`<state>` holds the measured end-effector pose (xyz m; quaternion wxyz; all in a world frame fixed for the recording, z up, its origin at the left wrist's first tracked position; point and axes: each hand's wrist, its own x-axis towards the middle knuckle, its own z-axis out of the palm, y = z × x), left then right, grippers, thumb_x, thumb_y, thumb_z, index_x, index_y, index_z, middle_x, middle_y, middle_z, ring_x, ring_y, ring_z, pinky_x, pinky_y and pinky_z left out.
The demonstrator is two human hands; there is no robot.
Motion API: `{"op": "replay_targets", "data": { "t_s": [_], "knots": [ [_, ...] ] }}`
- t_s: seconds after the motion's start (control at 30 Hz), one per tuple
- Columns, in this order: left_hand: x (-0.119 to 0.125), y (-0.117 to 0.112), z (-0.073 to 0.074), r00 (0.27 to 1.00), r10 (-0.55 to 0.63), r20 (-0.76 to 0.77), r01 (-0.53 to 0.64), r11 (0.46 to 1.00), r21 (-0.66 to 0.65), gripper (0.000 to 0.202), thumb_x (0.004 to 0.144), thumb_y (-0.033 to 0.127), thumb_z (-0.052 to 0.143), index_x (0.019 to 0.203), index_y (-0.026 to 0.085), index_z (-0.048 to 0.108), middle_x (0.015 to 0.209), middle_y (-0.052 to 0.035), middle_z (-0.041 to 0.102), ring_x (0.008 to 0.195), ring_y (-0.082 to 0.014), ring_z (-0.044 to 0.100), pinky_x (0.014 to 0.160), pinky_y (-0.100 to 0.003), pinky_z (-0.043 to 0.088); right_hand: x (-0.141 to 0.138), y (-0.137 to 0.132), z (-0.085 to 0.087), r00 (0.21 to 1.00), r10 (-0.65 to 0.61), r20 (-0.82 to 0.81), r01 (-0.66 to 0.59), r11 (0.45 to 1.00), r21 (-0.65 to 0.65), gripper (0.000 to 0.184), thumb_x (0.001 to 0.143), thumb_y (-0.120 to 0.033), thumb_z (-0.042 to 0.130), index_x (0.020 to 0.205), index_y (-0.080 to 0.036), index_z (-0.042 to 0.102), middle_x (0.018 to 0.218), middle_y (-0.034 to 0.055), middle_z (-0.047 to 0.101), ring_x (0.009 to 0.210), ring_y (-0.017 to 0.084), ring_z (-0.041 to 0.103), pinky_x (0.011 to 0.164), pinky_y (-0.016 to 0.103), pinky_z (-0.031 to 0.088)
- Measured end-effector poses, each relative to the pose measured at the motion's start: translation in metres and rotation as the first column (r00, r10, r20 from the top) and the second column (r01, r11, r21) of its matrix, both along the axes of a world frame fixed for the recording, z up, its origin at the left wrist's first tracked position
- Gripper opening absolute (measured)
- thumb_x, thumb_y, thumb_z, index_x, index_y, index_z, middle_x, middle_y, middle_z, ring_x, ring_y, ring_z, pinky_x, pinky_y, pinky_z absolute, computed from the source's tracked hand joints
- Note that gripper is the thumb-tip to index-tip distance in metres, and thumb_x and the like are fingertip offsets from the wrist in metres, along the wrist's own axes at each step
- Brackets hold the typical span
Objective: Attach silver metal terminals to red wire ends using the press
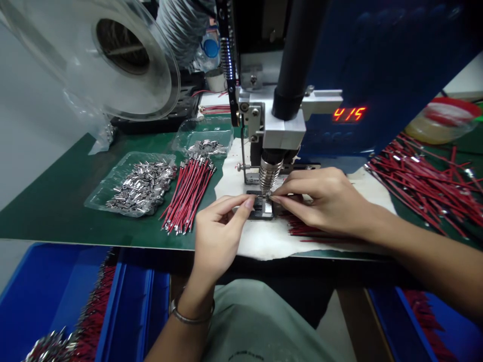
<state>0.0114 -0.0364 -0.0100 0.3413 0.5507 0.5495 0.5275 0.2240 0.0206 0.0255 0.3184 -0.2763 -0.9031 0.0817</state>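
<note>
At the foot of a spring-loaded machine head, both hands meet over a small metal fixture. My left hand, coming from the left, has its thumb and index finger pinched at the fixture's edge; what lies between them is too small to make out. From the right, my right hand pinches close under the spring, and its fingertips hide whatever they grip. Red and black wires lie on white paper beneath my right hand. Left of my left hand sits a bundle of red and black wires with metal ends.
Two clear trays, one nearer and one farther, contain small metal parts. More red wires are heaped at the right. A large clear reel stands back left. Blue bins sit below the table edge. The blue machine displays 415.
</note>
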Motion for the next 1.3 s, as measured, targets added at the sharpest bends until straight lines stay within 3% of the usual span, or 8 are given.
{"op": "replay_targets", "data": {
  "t_s": [0.23,0.63,0.73,0.87,0.97,1.07,1.17,1.3],
  "knots": [
    [0.001,0.0,0.002,1.0,0.003,0.014,-0.003,1.0,0.025,0.014,0.088,0.032,0.079,0.091,0.02,0.086,0.087,-0.0057,0.08,0.074,-0.0158,0.067,0.064,-0.025,0.051,0.003,0.0,-0.001,1.0,0.014,-0.002,-0.013,0.994,0.109,0.013,0.097,-0.015,0.065,0.092,-0.019,0.077,0.08,0.0034,0.078,0.064,0.014,0.069,0.06,0.026,0.051],
    [-0.001,-0.006,0.001,0.999,-0.022,0.038,0.016,0.99,0.138,0.014,0.091,0.03,0.076,0.089,0.021,0.086,0.067,-0.0018,0.07,0.058,-0.0131,0.06,0.057,-0.026,0.049,0.004,-0.014,-0.002,1.0,-0.017,-0.005,0.018,0.919,0.395,0.012,0.093,-0.013,0.069,0.1,-0.02,0.075,0.088,0.0049,0.082,0.068,0.018,0.073,0.059,0.032,0.055],
    [0.0,-0.015,0.002,0.995,0.032,0.097,-0.049,0.984,0.17,0.011,0.091,0.028,0.075,0.089,0.021,0.084,0.068,-0.001,0.071,0.056,-0.0121,0.06,0.055,-0.025,0.047,0.008,-0.017,0.002,1.0,0.01,-0.02,0.0,0.909,0.417,0.014,0.091,-0.015,0.073,0.104,-0.02,0.073,0.087,0.0045,0.081,0.068,0.018,0.073,0.059,0.033,0.054],
    [-0.023,-0.034,0.005,0.983,0.133,-0.129,-0.093,0.957,0.273,0.012,0.093,0.02,0.07,0.087,0.023,0.08,0.07,0.0009,0.071,0.061,-0.0117,0.061,0.058,-0.024,0.045,0.005,-0.041,0.017,0.999,0.021,0.05,-0.031,0.976,0.218,0.006,0.098,-0.021,0.069,0.095,-0.025,0.072,0.079,0.0002,0.08,0.06,0.015,0.071,0.059,0.029,0.054],
    [-0.06,-0.038,0.008,0.877,0.317,-0.361,-0.208,0.928,0.309,0.007,0.092,0.025,0.073,0.089,0.024,0.079,0.078,-0.0004,0.073,0.062,-0.0133,0.059,0.061,-0.028,0.042,-0.007,-0.069,0.022,0.997,0.081,-0.019,-0.082,0.995,-0.06,0.009,0.101,-0.028,0.066,0.095,-0.026,0.071,0.07,-0.003,0.076,0.054,0.014,0.068,0.055,0.026,0.055],
    [-0.097,-0.032,0.011,0.733,0.441,-0.517,-0.34,0.897,0.282,0.023,0.088,0.034,0.077,0.109,0.024,0.078,0.082,0.0006,0.073,0.054,-0.0118,0.049,0.061,-0.03,0.039,-0.024,-0.09,0.013,0.974,0.008,-0.227,-0.069,0.963,-0.259,0.008,0.101,-0.025,0.062,0.099,-0.025,0.07,0.078,-0.0014,0.077,0.06,0.013,0.071,0.057,0.023,0.059],
    [-0.121,-0.029,0.016,0.611,0.465,-0.641,-0.331,0.885,0.327,0.021,0.089,0.033,0.075,0.105,0.021,0.078,0.066,0.0025,0.065,0.049,-0.0122,0.046,0.059,-0.03,0.036,-0.042,-0.1,-0.004,0.898,-0.158,-0.411,-0.012,0.924,-0.383,0.012,0.098,-0.019,0.063,0.101,-0.026,0.072,0.071,-0.0024,0.074,0.056,0.014,0.068,0.05,0.026,0.056],
    [-0.129,-0.036,0.022,0.566,0.464,-0.682,-0.201,0.88,0.431,0.013,0.092,0.032,0.071,0.091,0.022,0.078,0.06,0.0025,0.06,0.047,-0.0125,0.043,0.056,-0.031,0.033,-0.065,-0.106,-0.024,0.781,-0.31,-0.542,-0.144,0.756,-0.639,0.013,0.097,-0.023,0.066,0.104,-0.024,0.076,0.08,0.0027,0.08,0.058,0.016,0.073,0.045,0.023,0.058]
  ]
}}
